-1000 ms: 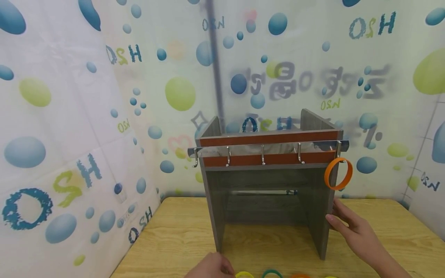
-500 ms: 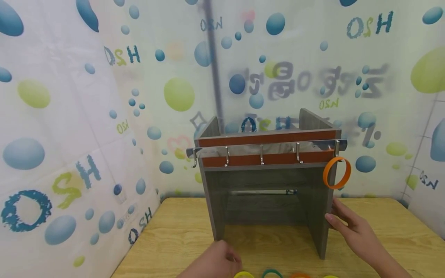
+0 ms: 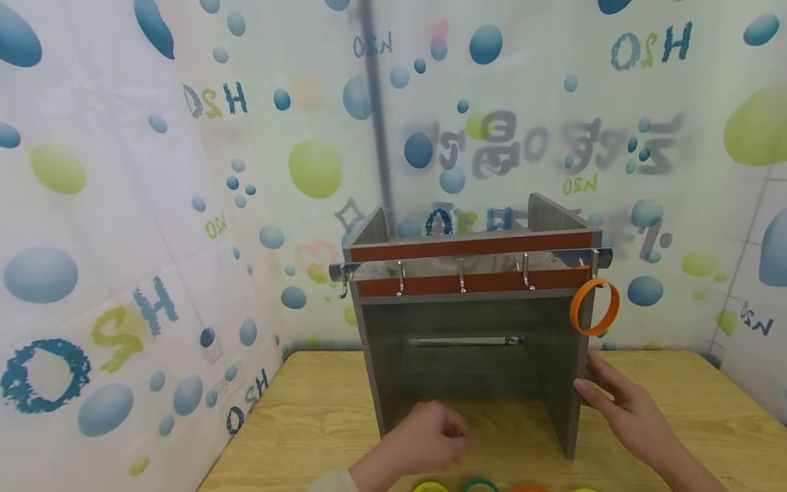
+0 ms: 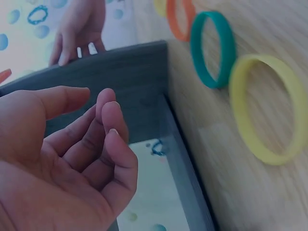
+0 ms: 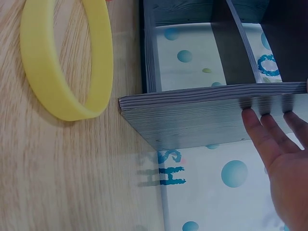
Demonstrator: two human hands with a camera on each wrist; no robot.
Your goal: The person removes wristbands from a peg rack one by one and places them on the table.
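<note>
A white curtain printed with blue and green bubbles and H2O lettering fills the background. Before it spreads the wood-grain tabletop. On that stands a grey stand, upright, with two side panels and reddish-brown bands across its front; take it as the clock's centre in the head view. A shiny metal rail crosses it at 12 o'clock.

The right hand, at 4 o'clock, holds the side panel: thumb on the front edge, fingertips against the outer face. The left hand, at 7 o'clock, shows in front of the stand; its grip is loosely curved with a narrow gap between thumb and fingertips, holding nothing.

Rings lie on the tabletop along the near side: a yellow ring toward 7 o'clock, a green ring at 6, an orange ring between 6 and 5, and another yellow ring at 5.

Smallest are five hooks on the rail; from the end one, toward 2 o'clock, hangs a second orange ring.
</note>
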